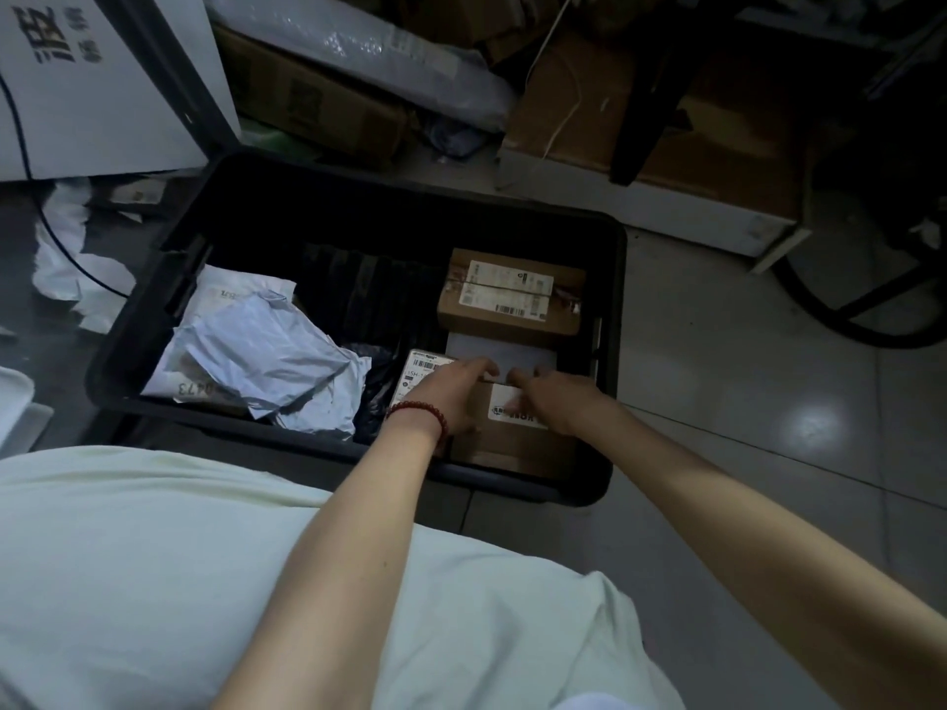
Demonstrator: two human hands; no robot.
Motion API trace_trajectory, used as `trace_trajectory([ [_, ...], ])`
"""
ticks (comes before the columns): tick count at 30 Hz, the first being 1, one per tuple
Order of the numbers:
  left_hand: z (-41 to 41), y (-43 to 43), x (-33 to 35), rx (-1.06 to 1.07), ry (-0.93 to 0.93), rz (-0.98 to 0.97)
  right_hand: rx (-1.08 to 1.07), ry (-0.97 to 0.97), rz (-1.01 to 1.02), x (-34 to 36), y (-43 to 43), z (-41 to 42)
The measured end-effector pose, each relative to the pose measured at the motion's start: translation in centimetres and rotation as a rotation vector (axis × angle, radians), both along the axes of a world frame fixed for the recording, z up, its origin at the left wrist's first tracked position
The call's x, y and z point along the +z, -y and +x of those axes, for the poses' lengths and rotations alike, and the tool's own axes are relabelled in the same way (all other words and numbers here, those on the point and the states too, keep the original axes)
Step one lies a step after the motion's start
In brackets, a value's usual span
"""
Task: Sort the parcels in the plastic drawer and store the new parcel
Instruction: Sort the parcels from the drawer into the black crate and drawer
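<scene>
A black plastic drawer (612,351) sits on the floor in front of me. In its near right corner lies a brown cardboard parcel (512,443) with a white label. My left hand (451,397), with a red bead bracelet on the wrist, grips the parcel's left top edge. My right hand (558,402) grips its right top edge. Behind it lies a white flat parcel (502,356), then a second brown box (510,294) with a shipping label. A small labelled white box (417,374) lies under my left hand. Crumpled grey and white mailer bags (256,361) fill the drawer's left side.
Cardboard boxes (317,105) and a bubble-wrapped bundle (369,53) are stacked behind the drawer. A white panel with black characters (92,84) leans at the left. Torn white wrapping (66,258) lies on the floor. A long carton (666,197) and black wheel (861,320) stand to the right.
</scene>
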State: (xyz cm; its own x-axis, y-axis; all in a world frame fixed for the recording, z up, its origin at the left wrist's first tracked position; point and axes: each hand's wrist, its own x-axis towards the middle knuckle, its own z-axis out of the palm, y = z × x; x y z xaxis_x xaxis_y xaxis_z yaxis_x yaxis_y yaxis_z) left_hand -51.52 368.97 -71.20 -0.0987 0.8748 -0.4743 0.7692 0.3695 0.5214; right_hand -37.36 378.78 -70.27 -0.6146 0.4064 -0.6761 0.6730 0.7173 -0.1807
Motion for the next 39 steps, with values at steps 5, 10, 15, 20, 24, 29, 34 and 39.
trace_trajectory([
  [5, 0.6, 0.2, 0.1, -0.201, -0.341, -0.130, 0.007, 0.035, -0.035, -0.7, 0.3, -0.5],
  [10, 0.4, 0.3, -0.5, -0.196, -0.392, -0.159, -0.106, -0.007, -0.145, -1.5, 0.2, -0.6],
  [15, -0.7, 0.8, 0.0, -0.104, -0.195, -0.088, -0.136, -0.026, -0.229, -2.2, 0.2, -1.0],
  [20, -0.3, 1.3, 0.4, -0.104, -0.175, -0.113, -0.191, -0.032, -0.258, -2.8, -0.2, -0.9],
  [24, 0.3, 1.7, 0.2, -0.086, -0.234, -0.130, -0.118, 0.009, -0.181, -3.0, -0.3, -0.8],
  [29, -0.2, 2.3, 1.0, -0.074, -0.482, -0.112, -0.028, -0.118, 0.079, -2.2, -0.2, -0.8],
  [34, -3.6, 5.2, 3.1, 0.173, -0.556, -0.155, 0.072, -0.222, 0.249, -0.6, 0.7, -3.7],
  [39, -6.4, 9.0, 6.2, 0.390, -0.678, -0.103, 0.200, -0.335, 0.226, 1.9, 3.3, -8.5],
])
